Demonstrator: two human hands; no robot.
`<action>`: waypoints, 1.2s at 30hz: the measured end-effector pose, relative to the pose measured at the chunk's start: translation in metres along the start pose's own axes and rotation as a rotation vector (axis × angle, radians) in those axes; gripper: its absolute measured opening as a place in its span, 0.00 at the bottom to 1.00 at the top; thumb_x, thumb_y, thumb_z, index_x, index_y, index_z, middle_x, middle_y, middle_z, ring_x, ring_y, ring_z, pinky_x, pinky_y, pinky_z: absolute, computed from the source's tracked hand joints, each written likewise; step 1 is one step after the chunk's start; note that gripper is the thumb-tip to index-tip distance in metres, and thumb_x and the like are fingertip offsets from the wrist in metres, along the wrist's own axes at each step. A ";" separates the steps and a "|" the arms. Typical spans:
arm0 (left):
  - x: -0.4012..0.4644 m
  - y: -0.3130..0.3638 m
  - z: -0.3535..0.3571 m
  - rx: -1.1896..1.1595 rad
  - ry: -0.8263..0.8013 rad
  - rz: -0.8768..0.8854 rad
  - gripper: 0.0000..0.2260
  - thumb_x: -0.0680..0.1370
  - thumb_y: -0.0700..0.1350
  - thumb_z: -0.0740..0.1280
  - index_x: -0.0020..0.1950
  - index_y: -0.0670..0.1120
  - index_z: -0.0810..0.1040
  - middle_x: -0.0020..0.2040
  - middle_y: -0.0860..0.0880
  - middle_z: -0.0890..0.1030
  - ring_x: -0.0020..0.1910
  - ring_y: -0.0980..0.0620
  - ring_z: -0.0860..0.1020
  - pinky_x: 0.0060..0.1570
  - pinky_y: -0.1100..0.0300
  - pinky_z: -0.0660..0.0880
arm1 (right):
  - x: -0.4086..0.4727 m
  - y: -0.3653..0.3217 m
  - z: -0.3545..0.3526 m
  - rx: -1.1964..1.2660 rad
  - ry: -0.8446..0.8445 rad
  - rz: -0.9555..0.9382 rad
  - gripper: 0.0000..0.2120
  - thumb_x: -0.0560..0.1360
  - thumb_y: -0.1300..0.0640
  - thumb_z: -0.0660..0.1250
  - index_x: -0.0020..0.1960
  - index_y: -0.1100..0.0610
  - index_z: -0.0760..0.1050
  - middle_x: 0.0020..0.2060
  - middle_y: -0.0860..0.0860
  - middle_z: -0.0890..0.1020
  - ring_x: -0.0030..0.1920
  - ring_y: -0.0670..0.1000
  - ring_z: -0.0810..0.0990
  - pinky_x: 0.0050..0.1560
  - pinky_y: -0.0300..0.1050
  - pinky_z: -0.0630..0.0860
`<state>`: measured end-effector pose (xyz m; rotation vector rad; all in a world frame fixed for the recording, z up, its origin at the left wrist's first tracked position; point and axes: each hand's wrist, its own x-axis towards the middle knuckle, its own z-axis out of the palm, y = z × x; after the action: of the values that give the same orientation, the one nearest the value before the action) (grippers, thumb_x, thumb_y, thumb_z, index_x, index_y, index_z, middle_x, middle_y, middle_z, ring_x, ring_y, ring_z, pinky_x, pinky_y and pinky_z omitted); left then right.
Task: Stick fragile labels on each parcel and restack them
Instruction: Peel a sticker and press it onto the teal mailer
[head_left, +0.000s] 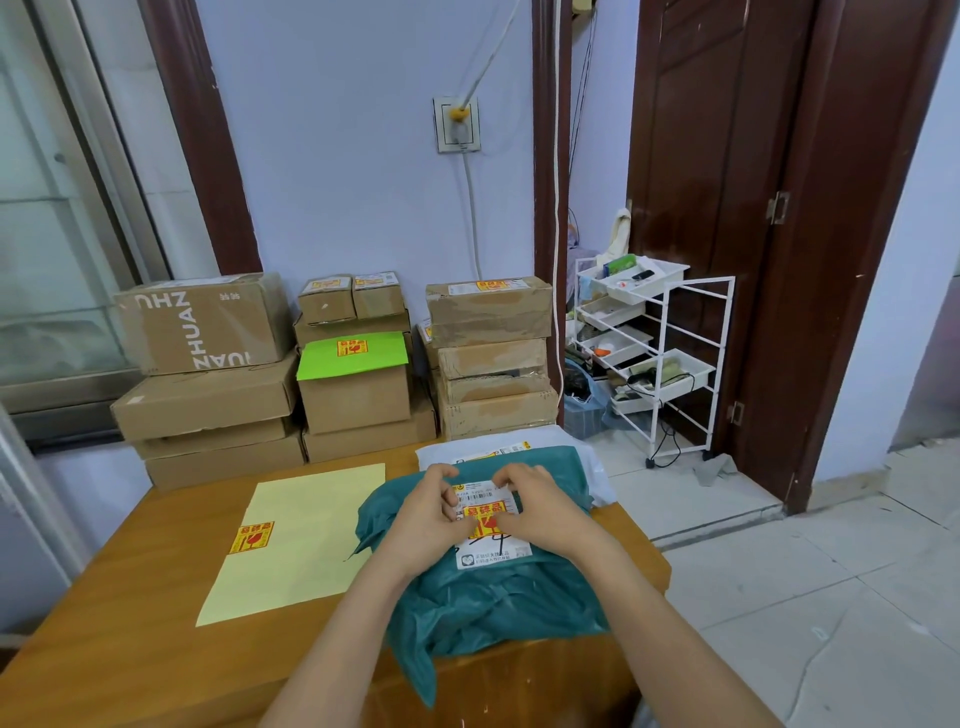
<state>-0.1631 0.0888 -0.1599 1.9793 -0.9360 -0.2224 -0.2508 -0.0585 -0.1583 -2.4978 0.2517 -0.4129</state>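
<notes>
Both hands, left hand (426, 512) and right hand (535, 506), press a fragile label (485, 522) onto the teal mailer bag (498, 597) with curled fingertips; several stacked boxes (358, 358) already labelled, one sticker (252, 537) left on the backing sheet (306, 525).

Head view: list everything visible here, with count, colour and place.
Teal parcel: one, on the table's right, under both hands.
White parcel: one, beneath the teal parcel's far end.
Fragile label: one, yellow and red, on the teal parcel's white shipping label.
Backing sheet: one, pale yellow, table centre-left, one spare label on it.
Table: one, orange-brown wood.
Cardboard boxes: three stacks, brown, against the wall.
Green sheet: one, on the middle stack.
Shelf rack: one, white, right of the boxes.
Hands: left and right, pressing the label.
</notes>
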 end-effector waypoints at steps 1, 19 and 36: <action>-0.001 0.000 0.000 0.002 -0.016 0.004 0.25 0.72 0.37 0.71 0.64 0.48 0.64 0.44 0.50 0.69 0.39 0.56 0.70 0.40 0.67 0.70 | -0.001 -0.001 -0.001 -0.004 -0.012 -0.004 0.21 0.75 0.56 0.67 0.66 0.58 0.68 0.59 0.51 0.73 0.62 0.49 0.66 0.61 0.42 0.67; -0.028 -0.033 -0.028 -0.073 0.193 -0.094 0.26 0.76 0.40 0.68 0.70 0.50 0.62 0.63 0.53 0.68 0.64 0.53 0.66 0.68 0.55 0.65 | -0.025 0.033 -0.022 0.159 0.155 0.095 0.17 0.76 0.65 0.62 0.64 0.54 0.70 0.59 0.47 0.72 0.60 0.44 0.69 0.64 0.40 0.67; -0.059 -0.025 0.010 -0.840 0.336 -0.349 0.21 0.81 0.48 0.60 0.73 0.57 0.61 0.56 0.54 0.74 0.51 0.55 0.76 0.44 0.57 0.74 | -0.061 0.045 0.013 1.015 0.156 0.368 0.19 0.82 0.50 0.53 0.73 0.45 0.62 0.64 0.43 0.74 0.59 0.42 0.76 0.48 0.35 0.75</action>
<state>-0.1963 0.1303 -0.1974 1.3103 -0.1976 -0.3889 -0.3073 -0.0722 -0.2089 -1.3951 0.4238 -0.4332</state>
